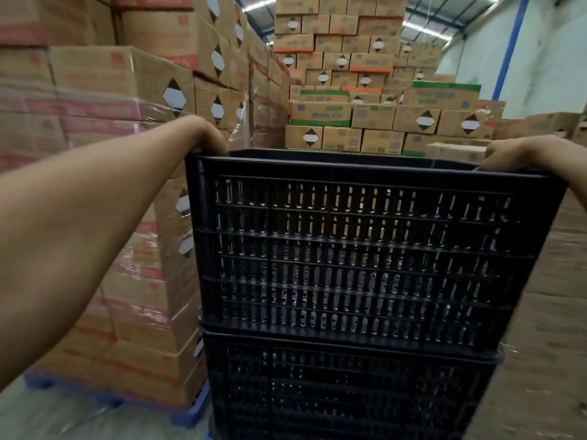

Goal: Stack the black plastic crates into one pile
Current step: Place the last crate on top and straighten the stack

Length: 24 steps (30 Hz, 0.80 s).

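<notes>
A black slotted plastic crate [365,249] fills the middle of the head view, upright, resting on a second black crate [349,392] below it. My left hand [206,134] curls over the top crate's left rim, fingers hidden inside. At the opposite side my right hand [505,154] grips the right rim in the same way. Both arms reach forward at about chest height. The lower crate's base is cut off by the frame's bottom edge.
Wrapped cardboard boxes [111,154] on a blue pallet [187,414] rise close on the left. More boxes [559,312] stand tight on the right. A tall wall of cartons [349,90] blocks the far end. Grey floor [47,417] shows at lower left.
</notes>
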Each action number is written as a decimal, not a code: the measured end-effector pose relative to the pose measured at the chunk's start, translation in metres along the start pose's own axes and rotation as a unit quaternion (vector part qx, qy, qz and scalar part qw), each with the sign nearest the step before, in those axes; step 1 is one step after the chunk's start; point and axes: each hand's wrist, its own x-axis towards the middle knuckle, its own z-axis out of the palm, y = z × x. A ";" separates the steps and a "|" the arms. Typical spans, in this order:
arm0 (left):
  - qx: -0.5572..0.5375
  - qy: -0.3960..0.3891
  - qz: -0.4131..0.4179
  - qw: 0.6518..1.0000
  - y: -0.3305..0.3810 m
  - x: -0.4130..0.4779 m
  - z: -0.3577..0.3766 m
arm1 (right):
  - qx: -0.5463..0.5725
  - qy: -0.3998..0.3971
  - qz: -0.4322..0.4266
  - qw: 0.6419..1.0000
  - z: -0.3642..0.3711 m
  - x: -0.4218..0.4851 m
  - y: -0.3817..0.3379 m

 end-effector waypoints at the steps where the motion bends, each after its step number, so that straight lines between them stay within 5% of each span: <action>1: -0.008 0.005 0.001 1.000 0.000 0.001 0.001 | -0.003 -0.001 0.001 1.000 0.000 -0.001 0.000; 13: -0.094 0.014 -0.010 0.995 0.002 0.006 0.004 | 0.026 -0.029 -0.002 0.999 -0.007 -0.015 0.000; 24: 0.000 0.107 -0.009 0.994 0.004 0.015 0.015 | 0.077 0.030 -0.028 0.996 0.009 -0.006 0.008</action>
